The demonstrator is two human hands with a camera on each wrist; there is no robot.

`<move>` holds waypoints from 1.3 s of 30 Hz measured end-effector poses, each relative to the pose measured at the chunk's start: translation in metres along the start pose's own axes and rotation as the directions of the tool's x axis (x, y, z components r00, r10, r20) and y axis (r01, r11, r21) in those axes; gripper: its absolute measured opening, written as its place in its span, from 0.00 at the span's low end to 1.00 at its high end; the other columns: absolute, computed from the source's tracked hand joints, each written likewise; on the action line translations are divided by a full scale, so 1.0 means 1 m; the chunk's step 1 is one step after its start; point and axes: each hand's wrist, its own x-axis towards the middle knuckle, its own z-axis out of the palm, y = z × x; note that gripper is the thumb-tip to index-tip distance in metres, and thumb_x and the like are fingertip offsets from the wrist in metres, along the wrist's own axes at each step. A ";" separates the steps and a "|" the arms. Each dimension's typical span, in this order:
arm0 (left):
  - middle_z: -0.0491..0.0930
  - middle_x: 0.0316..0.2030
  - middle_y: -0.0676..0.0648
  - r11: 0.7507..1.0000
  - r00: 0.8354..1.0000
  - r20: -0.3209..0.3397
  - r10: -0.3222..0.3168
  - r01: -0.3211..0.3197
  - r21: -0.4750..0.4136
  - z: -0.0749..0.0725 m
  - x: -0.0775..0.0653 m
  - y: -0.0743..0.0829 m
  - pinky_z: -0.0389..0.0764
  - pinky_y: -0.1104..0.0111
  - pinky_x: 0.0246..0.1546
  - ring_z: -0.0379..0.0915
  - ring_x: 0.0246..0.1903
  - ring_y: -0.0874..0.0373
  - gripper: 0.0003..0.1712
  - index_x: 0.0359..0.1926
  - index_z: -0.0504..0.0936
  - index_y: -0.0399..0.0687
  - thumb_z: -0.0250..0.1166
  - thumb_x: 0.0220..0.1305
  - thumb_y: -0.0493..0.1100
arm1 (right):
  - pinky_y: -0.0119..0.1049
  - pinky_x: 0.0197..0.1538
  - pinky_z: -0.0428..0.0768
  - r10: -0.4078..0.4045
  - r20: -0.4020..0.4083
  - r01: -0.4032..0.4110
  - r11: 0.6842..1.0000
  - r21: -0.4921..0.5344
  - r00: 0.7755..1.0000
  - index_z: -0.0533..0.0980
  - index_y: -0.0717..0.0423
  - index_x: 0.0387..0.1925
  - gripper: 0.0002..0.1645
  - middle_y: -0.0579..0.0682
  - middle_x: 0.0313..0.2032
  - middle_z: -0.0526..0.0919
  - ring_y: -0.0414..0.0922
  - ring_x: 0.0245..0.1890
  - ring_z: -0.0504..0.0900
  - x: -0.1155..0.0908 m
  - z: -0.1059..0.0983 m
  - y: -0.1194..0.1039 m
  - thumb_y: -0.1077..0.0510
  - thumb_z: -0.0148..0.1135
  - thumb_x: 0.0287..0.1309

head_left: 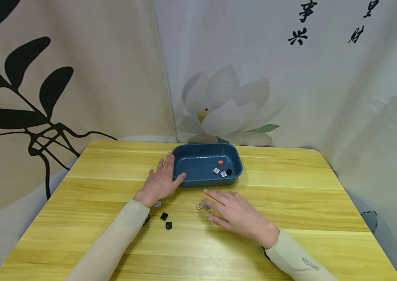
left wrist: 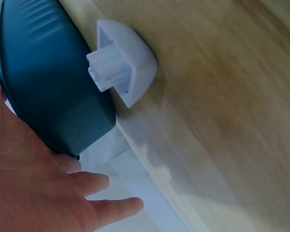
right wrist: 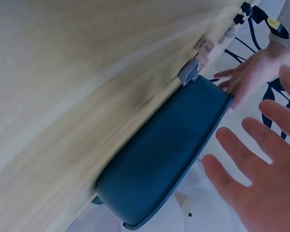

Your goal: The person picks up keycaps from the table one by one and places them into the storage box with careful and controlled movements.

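A dark blue rectangular tray (head_left: 203,182) stands at the back of the table, with several small keycaps in it: an orange one (head_left: 220,163), a black one (head_left: 229,171) and two white ones. My left hand (head_left: 160,182) lies along the tray's left side, fingers fairly straight, thumb at the front corner. A white keycap (left wrist: 130,63) lies on its side near the tray in the left wrist view, its stem showing. My right hand (head_left: 242,214) is held over the table with fingers spread, nothing in it. Just by its fingertips are a beige keycap (head_left: 199,205) and a grey-blue keycap (right wrist: 189,72), partly covered.
Left of centre, beside the left forearm, are black keycaps (head_left: 164,216) and a white one (head_left: 158,204). The wooden table (head_left: 290,187) reaches back to a printed curtain (head_left: 325,97).
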 end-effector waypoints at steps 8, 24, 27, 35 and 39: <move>0.33 0.83 0.41 1.000 1.000 -0.001 0.001 -0.001 -0.007 0.000 0.000 -0.001 0.50 0.29 0.69 0.37 0.79 0.35 0.54 0.83 0.36 0.40 0.47 0.77 0.69 | 0.53 0.63 0.78 -0.072 0.070 0.076 0.996 -0.051 0.995 0.68 0.46 0.76 0.35 0.49 0.76 0.66 0.51 0.68 0.74 0.002 0.006 -0.006 0.42 0.61 0.73; 0.32 0.83 0.43 1.000 1.000 0.014 -0.008 0.008 0.000 0.000 0.000 -0.001 0.49 0.30 0.70 0.36 0.80 0.36 0.54 0.83 0.35 0.41 0.44 0.77 0.71 | 0.45 0.59 0.80 -0.122 0.139 0.136 0.986 -0.100 0.983 0.80 0.39 0.64 0.20 0.42 0.68 0.77 0.43 0.56 0.82 0.005 0.011 -0.012 0.52 0.62 0.74; 0.32 0.83 0.42 1.000 1.000 0.012 -0.008 0.008 -0.002 0.000 0.000 -0.001 0.49 0.29 0.70 0.36 0.80 0.36 0.54 0.83 0.35 0.41 0.44 0.77 0.71 | 0.44 0.59 0.80 -0.125 0.154 0.142 0.985 -0.101 0.980 0.82 0.40 0.62 0.18 0.41 0.65 0.80 0.42 0.55 0.82 0.005 0.012 -0.011 0.54 0.61 0.74; 0.32 0.83 0.43 1.000 1.000 0.016 -0.010 0.010 -0.002 -0.001 -0.001 -0.001 0.49 0.30 0.70 0.36 0.80 0.36 0.55 0.83 0.35 0.41 0.44 0.77 0.71 | 0.41 0.57 0.81 -0.129 0.168 0.149 0.982 -0.116 0.977 0.85 0.42 0.56 0.15 0.43 0.56 0.85 0.42 0.51 0.83 0.003 0.013 -0.010 0.57 0.64 0.72; 0.32 0.83 0.43 1.000 1.000 0.016 -0.011 0.011 -0.002 0.000 0.000 -0.001 0.50 0.30 0.70 0.36 0.80 0.36 0.54 0.83 0.35 0.41 0.44 0.77 0.71 | 0.40 0.54 0.82 -0.124 0.158 0.147 0.979 -0.142 0.980 0.85 0.43 0.51 0.13 0.42 0.50 0.86 0.41 0.47 0.83 0.000 0.014 -0.009 0.60 0.65 0.70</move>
